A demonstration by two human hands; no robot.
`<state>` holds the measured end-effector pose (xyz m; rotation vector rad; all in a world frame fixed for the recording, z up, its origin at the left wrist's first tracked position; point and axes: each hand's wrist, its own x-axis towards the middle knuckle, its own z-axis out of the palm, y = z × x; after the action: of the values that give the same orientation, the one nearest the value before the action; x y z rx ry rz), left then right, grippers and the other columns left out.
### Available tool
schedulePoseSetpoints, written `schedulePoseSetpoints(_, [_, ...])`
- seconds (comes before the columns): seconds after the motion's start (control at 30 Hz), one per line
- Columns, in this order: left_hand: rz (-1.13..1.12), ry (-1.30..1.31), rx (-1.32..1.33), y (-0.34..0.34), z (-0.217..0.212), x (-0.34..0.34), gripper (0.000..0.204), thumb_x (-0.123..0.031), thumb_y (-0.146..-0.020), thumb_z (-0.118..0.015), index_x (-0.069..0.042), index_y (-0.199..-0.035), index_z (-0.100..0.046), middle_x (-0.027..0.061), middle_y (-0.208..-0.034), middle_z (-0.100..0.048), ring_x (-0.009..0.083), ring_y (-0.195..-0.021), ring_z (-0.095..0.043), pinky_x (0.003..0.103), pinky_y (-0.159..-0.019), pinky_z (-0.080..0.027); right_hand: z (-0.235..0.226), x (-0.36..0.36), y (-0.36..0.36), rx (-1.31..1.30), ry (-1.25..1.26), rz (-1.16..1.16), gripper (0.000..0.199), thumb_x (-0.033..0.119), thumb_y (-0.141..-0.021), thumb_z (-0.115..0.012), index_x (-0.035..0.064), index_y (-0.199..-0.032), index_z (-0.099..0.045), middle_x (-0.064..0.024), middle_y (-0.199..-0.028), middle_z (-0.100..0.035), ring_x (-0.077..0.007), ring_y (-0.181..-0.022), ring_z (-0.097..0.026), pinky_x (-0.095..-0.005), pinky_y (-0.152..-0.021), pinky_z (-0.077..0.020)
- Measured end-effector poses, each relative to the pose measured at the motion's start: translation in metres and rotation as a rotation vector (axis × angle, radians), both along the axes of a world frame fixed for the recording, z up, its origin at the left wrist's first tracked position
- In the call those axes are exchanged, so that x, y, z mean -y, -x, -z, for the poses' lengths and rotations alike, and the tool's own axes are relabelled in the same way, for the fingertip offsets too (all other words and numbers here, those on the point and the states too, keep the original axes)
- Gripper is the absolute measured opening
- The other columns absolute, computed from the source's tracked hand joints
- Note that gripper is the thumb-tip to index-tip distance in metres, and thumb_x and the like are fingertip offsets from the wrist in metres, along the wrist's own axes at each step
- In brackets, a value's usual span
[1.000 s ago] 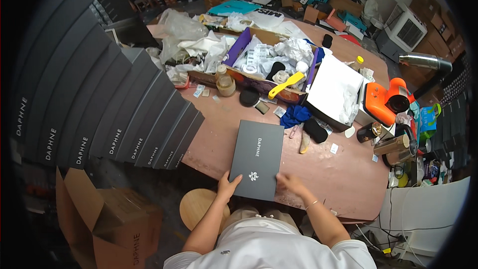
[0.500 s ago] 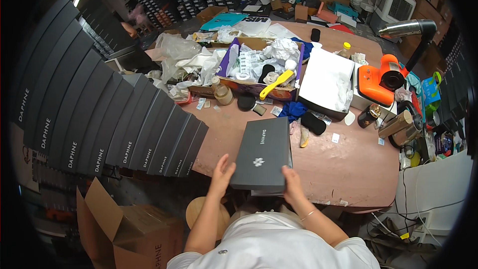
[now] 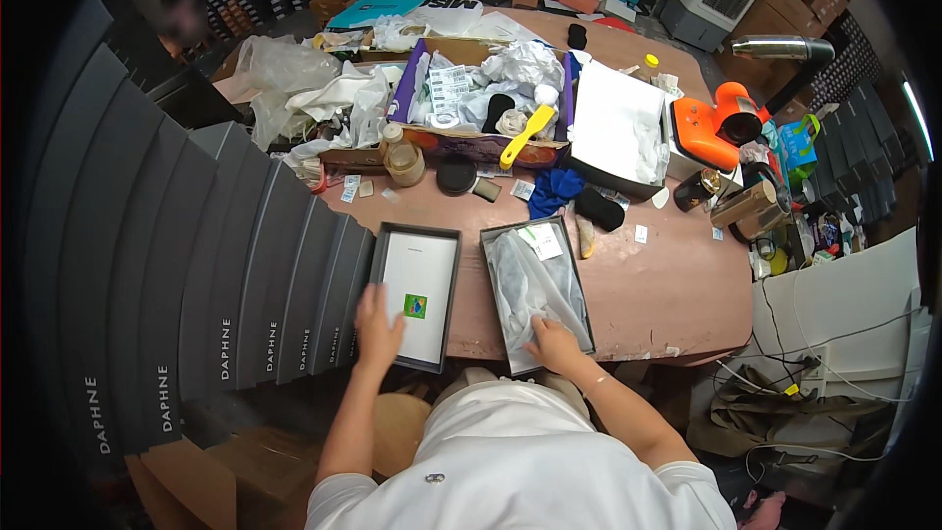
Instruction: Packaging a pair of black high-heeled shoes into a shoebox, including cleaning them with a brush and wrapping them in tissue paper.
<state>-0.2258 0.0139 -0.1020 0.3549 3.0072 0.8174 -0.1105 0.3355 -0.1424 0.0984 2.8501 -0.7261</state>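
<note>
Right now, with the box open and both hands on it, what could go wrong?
1. The lid lies upturned at the table's near edge under the left hand; a nudge could tip it off.
2. The right hand presses the tissue in the box; it might tear or crumple.

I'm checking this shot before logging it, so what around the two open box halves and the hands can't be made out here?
Head view only:
- Contents of the box base: white tissue paper covers them.
- Right hand fingertips: pressed into the tissue, grip unclear.
- Small square mark in the lid by the left hand: too small to make out.
- Row of dark boxes: far end lost in the dark fisheye rim.
</note>
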Motion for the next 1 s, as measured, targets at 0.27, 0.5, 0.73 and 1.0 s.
schedulePoseSetpoints(0.27, [-0.056, -1.081, 0.656, -0.025, -0.016, -0.122, 0.098, -0.04, -0.083, -0.071, -0.004, -0.148, -0.007, 0.0234, -0.148, -0.024, 0.0342, -0.133, -0.034, 0.049, -0.105, -0.032, -0.068, -0.003, 0.013, 0.028, 0.066, -0.121, 0.028, 0.026, -0.076, -0.068, 0.0046, -0.092, -0.06, -0.01, -0.082, -0.06, -0.0295, -0.078, -0.061, -0.0438, -0.061, -0.0491])
schedulePoseSetpoints(0.5, [-0.593, -1.715, 1.168, -0.003, -0.041, -0.126, 0.039, -0.023, -0.083, -0.058, -0.001, -0.113, -0.053, 0.0131, -0.113, -0.06, 0.0295, -0.107, -0.056, 0.043, -0.098, -0.044, -0.131, -0.04, 0.039, -0.502, -0.164, -0.552, 0.031, 0.019, -0.069, -0.067, 0.0065, -0.097, -0.061, -0.0041, -0.082, -0.054, -0.022, -0.089, -0.056, -0.0451, -0.083, -0.0444])
schedulePoseSetpoints(0.73, [-0.684, -1.991, 0.763, 0.021, -0.038, -0.117, 0.034, -0.027, -0.078, -0.053, -0.001, -0.099, -0.055, 0.0174, -0.11, -0.06, 0.0351, -0.108, -0.056, 0.049, -0.099, -0.042, -0.115, 0.043, 0.007, -0.275, 0.617, -0.38, 0.032, 0.018, -0.082, -0.066, 0.0031, -0.11, -0.064, -0.0128, -0.117, -0.06, -0.0287, -0.109, -0.055, -0.0419, -0.1, -0.0398])
schedulePoseSetpoints(1.0, [-0.474, -1.887, 0.818, 0.015, -0.06, -0.09, 0.033, -0.033, -0.081, -0.054, -0.005, -0.098, -0.054, 0.0193, -0.114, -0.06, 0.0365, -0.111, -0.055, 0.05, -0.1, -0.041, -0.153, -0.045, 0.06, -0.003, 1.079, 0.075, 0.046, 0.016, -0.083, -0.07, 0.0021, -0.123, -0.053, -0.0087, -0.108, -0.062, -0.0163, -0.098, -0.06, -0.0308, -0.085, -0.0484])
